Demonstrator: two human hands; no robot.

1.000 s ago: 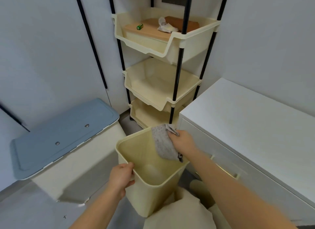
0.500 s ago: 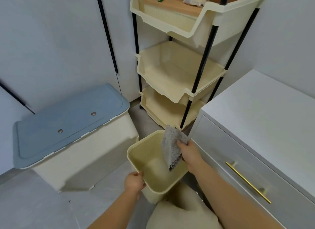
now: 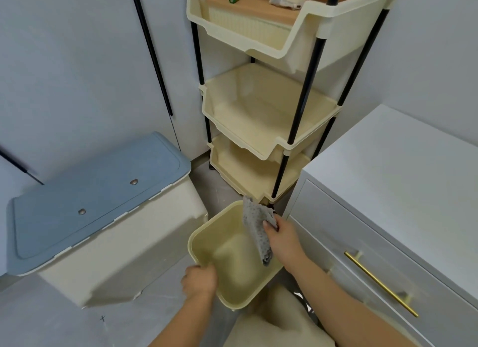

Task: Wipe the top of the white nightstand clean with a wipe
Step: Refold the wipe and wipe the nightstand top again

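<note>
1. The bin (image 3: pixel 207 233) stands on the floor (image 3: pixel 64 321), between the lidded box (image 3: pixel 103 217) to its left and the nightstand (image 3: pixel 388 178) to its right.
2. The tiered rack (image 3: pixel 258 119) stands behind the bin, just left of the nightstand's back left corner.
3. The wipe (image 3: pixel 257 230) hangs over the bin's right rim, held by the right hand (image 3: pixel 282 237).
4. The left hand (image 3: pixel 199 280) grips the bin's near left rim.

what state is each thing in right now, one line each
grey wipe: pinched in the right hand, hanging over the bin
cream waste bin: open, nothing seen inside, left hand gripping its near rim
blue-lidded storage box: lid shut
nightstand drawer: shut
nightstand top: bare
top rack tray: loaded
middle rack tray: empty
</note>
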